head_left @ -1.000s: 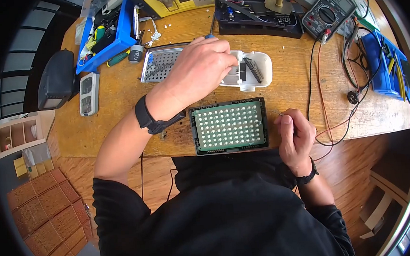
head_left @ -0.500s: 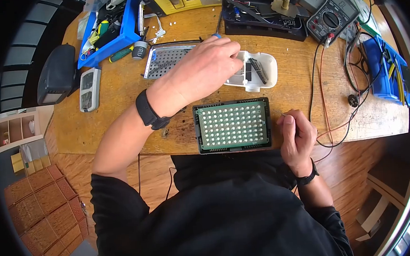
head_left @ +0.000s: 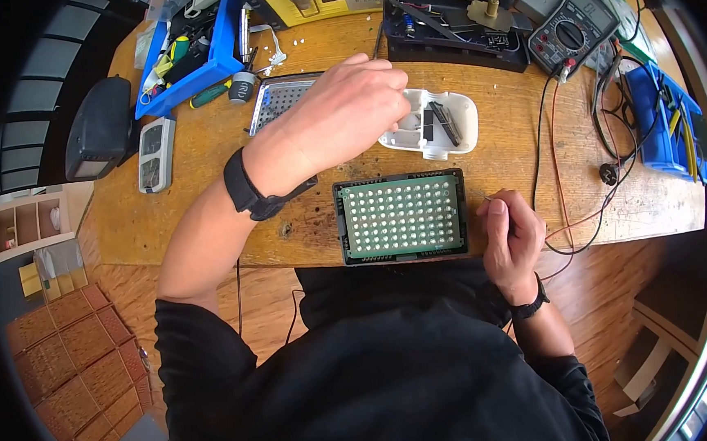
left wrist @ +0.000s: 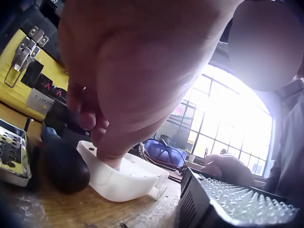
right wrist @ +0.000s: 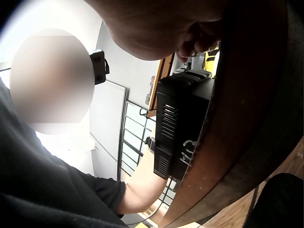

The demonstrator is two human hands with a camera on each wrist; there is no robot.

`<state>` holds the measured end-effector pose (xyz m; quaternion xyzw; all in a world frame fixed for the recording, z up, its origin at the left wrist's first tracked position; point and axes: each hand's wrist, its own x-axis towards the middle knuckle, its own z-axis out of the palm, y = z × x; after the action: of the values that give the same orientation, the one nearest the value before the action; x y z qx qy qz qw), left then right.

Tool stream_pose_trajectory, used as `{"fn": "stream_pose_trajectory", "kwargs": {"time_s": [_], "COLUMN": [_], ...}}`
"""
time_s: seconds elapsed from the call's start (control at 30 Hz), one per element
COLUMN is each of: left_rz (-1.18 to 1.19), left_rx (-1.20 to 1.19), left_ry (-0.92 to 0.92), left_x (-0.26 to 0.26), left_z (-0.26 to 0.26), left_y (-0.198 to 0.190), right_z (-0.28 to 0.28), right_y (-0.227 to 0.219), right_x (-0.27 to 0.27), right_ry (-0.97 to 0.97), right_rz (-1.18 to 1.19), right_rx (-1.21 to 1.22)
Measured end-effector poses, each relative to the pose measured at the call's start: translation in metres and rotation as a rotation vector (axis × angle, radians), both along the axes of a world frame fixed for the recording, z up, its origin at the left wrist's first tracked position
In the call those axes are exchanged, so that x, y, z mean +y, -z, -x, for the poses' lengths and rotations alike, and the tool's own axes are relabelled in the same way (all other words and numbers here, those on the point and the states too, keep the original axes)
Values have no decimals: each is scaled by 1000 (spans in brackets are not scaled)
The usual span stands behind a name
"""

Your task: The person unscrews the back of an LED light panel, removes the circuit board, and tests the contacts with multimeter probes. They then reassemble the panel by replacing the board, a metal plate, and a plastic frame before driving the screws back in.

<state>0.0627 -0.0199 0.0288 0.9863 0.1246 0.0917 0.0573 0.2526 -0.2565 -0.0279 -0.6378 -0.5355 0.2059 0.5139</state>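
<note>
My left hand (head_left: 349,102) reaches over the white plastic box (head_left: 467,126), its fingertips down in the left compartment. In the left wrist view a finger dips behind the wall of the white box (left wrist: 123,183); what the fingertips touch is hidden. Slim black pieces (head_left: 445,122) lie in the right compartment. Close to the front edge of the table, my right hand (head_left: 514,230) pinches a small thin metallic piece (head_left: 488,198) between thumb and forefinger. Just left of it lies a green circuit board (head_left: 401,217) with rows of clear LEDs, in a black housing (head_left: 340,230).
A perforated metal tray (head_left: 276,103) lies partly under my left forearm. Behind stand a blue tool bin (head_left: 223,53), a black open case (head_left: 448,50) and a yellow toolbox (head_left: 273,5). A multimeter (head_left: 570,29) with leads and a second blue bin (head_left: 659,133) occupy the right.
The left hand's fingertips have shifted slightly left and toward me over the white box. My right hand keeps its pinch in place. The head view has shifted a little.
</note>
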Motion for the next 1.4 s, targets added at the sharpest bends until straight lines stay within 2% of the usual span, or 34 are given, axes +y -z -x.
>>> {"fn": "stream_pose_trajectory", "kwargs": {"time_s": [0.13, 0.2, 0.4, 0.63, 0.7, 0.83, 1.17, 1.23, 1.3, 1.37, 1.4], "left_rz": [22, -43, -27, -8, -16, 16, 211, 228, 195, 214, 233], "left_rx": [98, 191, 270, 266, 295, 321, 215, 209, 49, -18, -87], "left_ry": [-28, -52, -105, -92, -9, 20, -42, -67, -29, -24, -13], "left_x": [-3, -6, -11, -2, 1, 8, 13, 11, 7, -3, -11], "left_z": [-9, -15, -25, -25, -26, -25, -12, -7, 2, 14, 21], "left_y": [-7, -7, -4, 0, -3, -9, -15, -21, -25, -34, -37], "right_z": [-1, -2, -1, -2, -1, -2, -3, -5, -6, -9, -9], "right_y": [2, 2, 1, 1, 3, 5, 4, 11, 1, -2, -4], "right_x": [0, -1, -1, -1, -1, -2, -3, -1, -1, 5, 6], "right_ry": [0, 0, -5, -18, -14, -10, -12, -9, -40, -252, -368], "right_rz": [-12, -1, -8, -11, -14, -20, 22, -141, -104, -342, -336], "right_rx": [-1, -1, 10, 15, 21, 22, 16, -24, 16, -218, -231]}}
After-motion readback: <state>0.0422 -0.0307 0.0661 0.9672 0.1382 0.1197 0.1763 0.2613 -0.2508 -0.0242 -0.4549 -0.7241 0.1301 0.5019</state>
